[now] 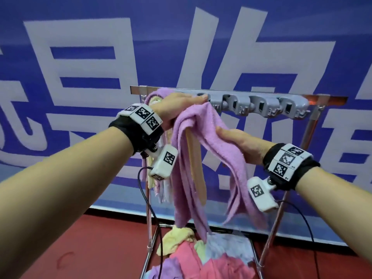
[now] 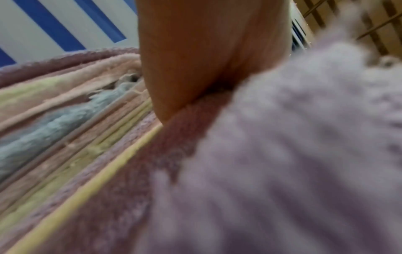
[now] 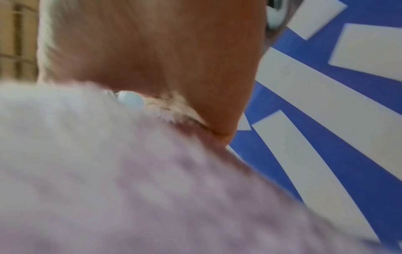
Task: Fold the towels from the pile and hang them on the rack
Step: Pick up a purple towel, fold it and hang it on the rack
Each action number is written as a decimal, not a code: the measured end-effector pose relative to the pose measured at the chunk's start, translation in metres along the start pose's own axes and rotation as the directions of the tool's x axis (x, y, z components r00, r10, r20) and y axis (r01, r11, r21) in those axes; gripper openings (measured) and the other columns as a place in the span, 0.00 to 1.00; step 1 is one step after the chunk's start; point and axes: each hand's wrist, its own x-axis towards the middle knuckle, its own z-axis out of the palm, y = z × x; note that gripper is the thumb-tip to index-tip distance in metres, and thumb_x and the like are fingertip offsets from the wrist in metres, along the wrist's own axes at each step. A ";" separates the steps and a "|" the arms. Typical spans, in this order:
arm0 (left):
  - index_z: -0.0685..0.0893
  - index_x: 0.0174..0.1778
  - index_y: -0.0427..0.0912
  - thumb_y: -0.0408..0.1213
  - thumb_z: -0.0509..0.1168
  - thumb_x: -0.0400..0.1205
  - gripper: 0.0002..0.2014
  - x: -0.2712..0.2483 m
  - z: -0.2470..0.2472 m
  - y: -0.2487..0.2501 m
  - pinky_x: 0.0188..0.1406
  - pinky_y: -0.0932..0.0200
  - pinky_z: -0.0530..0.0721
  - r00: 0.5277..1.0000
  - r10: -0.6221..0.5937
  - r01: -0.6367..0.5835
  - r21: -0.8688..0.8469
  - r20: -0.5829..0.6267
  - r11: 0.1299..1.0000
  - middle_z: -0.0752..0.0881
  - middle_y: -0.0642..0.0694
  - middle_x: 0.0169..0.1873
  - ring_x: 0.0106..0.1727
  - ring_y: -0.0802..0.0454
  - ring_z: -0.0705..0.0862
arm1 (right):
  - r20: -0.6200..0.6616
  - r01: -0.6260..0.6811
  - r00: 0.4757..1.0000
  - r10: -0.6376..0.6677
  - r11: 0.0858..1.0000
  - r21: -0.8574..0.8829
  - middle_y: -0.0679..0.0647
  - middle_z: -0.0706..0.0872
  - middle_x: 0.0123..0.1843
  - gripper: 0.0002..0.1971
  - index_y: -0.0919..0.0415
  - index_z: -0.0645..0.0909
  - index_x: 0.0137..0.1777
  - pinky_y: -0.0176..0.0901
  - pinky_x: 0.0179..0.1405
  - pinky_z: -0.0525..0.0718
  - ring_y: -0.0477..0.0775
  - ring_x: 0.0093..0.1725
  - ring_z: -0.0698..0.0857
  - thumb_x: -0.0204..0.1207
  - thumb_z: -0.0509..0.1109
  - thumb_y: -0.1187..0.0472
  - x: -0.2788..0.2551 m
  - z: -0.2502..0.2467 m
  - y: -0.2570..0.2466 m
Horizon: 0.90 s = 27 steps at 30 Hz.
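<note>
Position: the lilac terry-cloth towel is held up between both hands, just in front of the chrome tube rack w/ grey plastic clip rail.

Left hand: at the towel's top end, level w/ the clip rail, fingers closed over the bunched cloth. In the left wrist view the palm presses against the blurred lilac pile; individual fingers not visible there.

Right hand: lower and to the right, thumb on top of the towel's sloping edge, gripping a fold. Right wrist view shows the palm against lilac cloth; finger detail cannot be read.

Towel lie: slopes down from left hand to right hand; several loose folds hang beneath both hands, lowest tips reaching just above the pile of pink, yellow, pale-blue and lilac towels on the rack's base.

Edges / room:
- Left end of rail: occupied by the hung bundle of pastel folded towels, touching or just behind the left wrist; close-up layers seen in left wrist view.
- Right of left hand: four grey clips show bare, up to the right rack post.
- Behind: blue-and-white lettered banner wall, close behind the rack.
- Below: red floor; black cables trail from both wrist units past the pile.
</note>
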 end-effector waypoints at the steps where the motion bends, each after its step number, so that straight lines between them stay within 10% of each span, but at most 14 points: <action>1: 0.89 0.41 0.38 0.43 0.67 0.86 0.14 0.000 0.000 0.005 0.41 0.58 0.86 1.000 0.008 -0.008 0.028 0.010 1.000 0.90 0.45 0.35 0.38 0.51 0.87 | 0.007 0.009 1.000 -0.009 1.000 0.004 0.50 0.92 0.42 0.25 0.61 0.84 0.59 0.37 0.37 0.88 0.48 0.39 0.89 0.80 0.61 0.41 0.005 0.000 -0.005; 8: 0.92 0.55 0.39 0.66 0.78 0.67 0.34 0.006 -0.026 0.038 0.66 0.39 0.85 0.992 -0.123 0.120 0.400 -0.017 0.909 0.93 0.40 0.53 0.57 0.41 0.91 | -0.207 0.277 0.951 -0.232 0.933 0.230 0.50 0.93 0.47 0.13 0.59 0.84 0.64 0.35 0.36 0.88 0.44 0.40 0.91 0.91 0.59 0.59 0.041 0.013 -0.041; 13: 0.94 0.41 0.43 0.53 0.73 0.75 0.16 -0.009 -0.067 0.042 0.45 0.57 0.85 0.942 -0.312 0.204 0.520 0.128 0.830 0.93 0.43 0.42 0.41 0.51 0.89 | -0.226 0.231 0.959 -0.169 0.930 0.285 0.54 0.90 0.36 0.14 0.60 0.86 0.53 0.42 0.29 0.88 0.49 0.30 0.88 0.90 0.60 0.57 0.038 -0.005 -0.048; 19: 0.93 0.48 0.39 0.48 0.74 0.81 0.14 -0.001 -0.084 0.040 0.45 0.57 0.87 0.990 -0.036 0.090 0.402 -0.139 0.911 0.93 0.42 0.44 0.42 0.50 0.89 | -0.171 0.124 0.981 -0.090 0.972 0.200 0.54 0.93 0.55 0.13 0.60 0.87 0.64 0.42 0.53 0.90 0.51 0.51 0.91 0.87 0.66 0.55 0.042 -0.009 -0.032; 23: 0.93 0.49 0.37 0.51 0.75 0.79 0.18 0.017 -0.074 0.038 0.46 0.57 0.87 0.945 0.107 0.035 0.421 -0.308 0.907 0.92 0.46 0.41 0.38 0.54 0.87 | -0.254 0.148 0.963 -0.091 0.966 0.214 0.53 0.92 0.38 0.13 0.62 0.88 0.54 0.37 0.32 0.87 0.46 0.33 0.88 0.87 0.69 0.53 0.050 -0.006 -0.024; 27: 0.90 0.44 0.32 0.52 0.73 0.79 0.22 0.035 -0.065 0.036 0.41 0.58 0.79 0.883 0.259 0.030 0.600 -0.390 0.800 0.84 0.45 0.35 0.37 0.50 0.78 | -0.380 0.104 0.925 -0.025 0.976 0.190 0.61 0.93 0.50 0.22 0.68 0.90 0.58 0.46 0.46 0.89 0.55 0.42 0.89 0.79 0.78 0.46 0.066 0.001 -0.012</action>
